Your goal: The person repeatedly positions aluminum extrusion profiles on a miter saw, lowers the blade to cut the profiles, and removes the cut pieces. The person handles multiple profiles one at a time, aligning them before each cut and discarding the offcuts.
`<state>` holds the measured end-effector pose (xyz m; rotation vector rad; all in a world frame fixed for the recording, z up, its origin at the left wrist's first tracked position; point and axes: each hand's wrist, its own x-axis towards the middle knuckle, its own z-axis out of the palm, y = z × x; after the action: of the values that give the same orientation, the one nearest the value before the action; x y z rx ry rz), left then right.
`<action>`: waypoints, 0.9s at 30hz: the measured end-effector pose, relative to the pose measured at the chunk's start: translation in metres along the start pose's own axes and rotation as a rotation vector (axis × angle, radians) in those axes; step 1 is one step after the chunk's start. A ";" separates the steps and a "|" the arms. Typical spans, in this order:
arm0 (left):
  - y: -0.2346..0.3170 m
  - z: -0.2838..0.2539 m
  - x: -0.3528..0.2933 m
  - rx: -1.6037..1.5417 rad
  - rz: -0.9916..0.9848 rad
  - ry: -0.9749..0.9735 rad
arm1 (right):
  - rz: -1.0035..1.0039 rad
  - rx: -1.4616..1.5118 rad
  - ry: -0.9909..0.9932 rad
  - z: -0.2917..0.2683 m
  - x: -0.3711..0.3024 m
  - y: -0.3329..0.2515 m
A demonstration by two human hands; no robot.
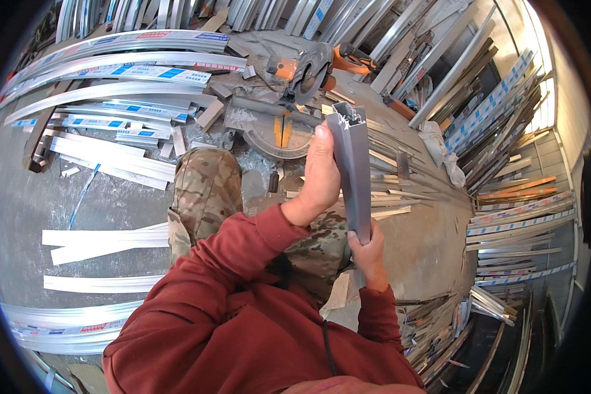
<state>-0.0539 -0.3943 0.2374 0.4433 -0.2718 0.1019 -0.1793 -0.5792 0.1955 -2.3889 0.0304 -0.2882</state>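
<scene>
A grey metal profile (353,171) with a hollow, slotted cut end is held up in front of my body, that end tilted upward and away from me. My left hand (320,172) grips it near the cut end, the thumb laid along its side. Lower down, my right hand (369,255) is closed round the same profile, with the thumb on its face. Beyond the profile stands an orange and grey mitre saw (312,72) on the floor. Its round base (276,141) carries a yellow insert and is strewn with dust.
Wrapped white profiles (131,72) lie in stacks on the left, with loose white strips (105,240) nearer me. Long thin lengths (400,177) spread over the floor right of the saw. Bundles of profiles (519,217) line the right wall. White sacks (440,148) sit before them.
</scene>
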 end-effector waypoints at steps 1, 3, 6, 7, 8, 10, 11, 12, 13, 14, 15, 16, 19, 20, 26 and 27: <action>-0.003 -0.006 -0.001 0.030 -0.004 -0.009 | 0.001 -0.004 -0.009 0.002 0.002 0.000; -0.007 -0.011 -0.015 0.155 -0.022 -0.016 | 0.047 -0.067 -0.030 -0.001 0.011 -0.010; -0.019 -0.021 -0.059 0.378 -0.103 -0.015 | 0.090 -0.089 -0.067 0.014 0.030 -0.031; -0.025 -0.023 -0.067 0.327 -0.097 0.032 | 0.056 -0.066 -0.057 0.020 0.036 -0.060; -0.029 -0.030 -0.070 0.273 -0.083 0.082 | -0.011 -0.134 -0.107 0.027 0.042 -0.079; 0.019 -0.047 -0.053 0.185 -0.045 0.147 | -0.106 -0.214 -0.245 0.037 0.046 -0.109; 0.040 -0.060 -0.044 0.239 0.069 0.281 | -0.133 -0.240 -0.321 0.036 0.042 -0.117; 0.082 -0.072 -0.035 0.289 0.130 0.368 | -0.148 -0.246 -0.422 0.032 0.039 -0.111; 0.125 -0.083 -0.028 0.262 0.222 0.527 | -0.162 -0.261 -0.516 0.024 0.036 -0.101; 0.168 -0.112 -0.022 0.244 0.302 0.598 | -0.142 -0.308 -0.483 0.015 0.035 -0.083; 0.215 -0.134 -0.028 0.037 0.274 0.620 | -0.113 -0.360 -0.441 0.013 0.037 -0.070; 0.255 -0.167 -0.035 -0.036 0.294 0.664 | -0.151 -0.419 -0.452 0.015 0.041 -0.078; 0.300 -0.214 -0.084 -0.108 0.557 0.758 | -0.227 -0.516 -0.457 0.023 0.052 -0.121; 0.296 -0.228 -0.097 -0.080 0.614 0.762 | -0.325 -0.504 -0.485 0.039 0.057 -0.140; 0.210 -0.203 -0.121 0.016 0.591 1.008 | -0.910 -0.378 -0.638 0.213 0.042 -0.251; 0.216 -0.210 -0.119 0.017 0.561 1.000 | -0.918 -0.417 -0.672 0.242 0.037 -0.263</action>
<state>-0.1522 -0.1130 0.1097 0.2776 0.6008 0.8465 -0.1061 -0.2271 0.2053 -2.6254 -1.4501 0.1440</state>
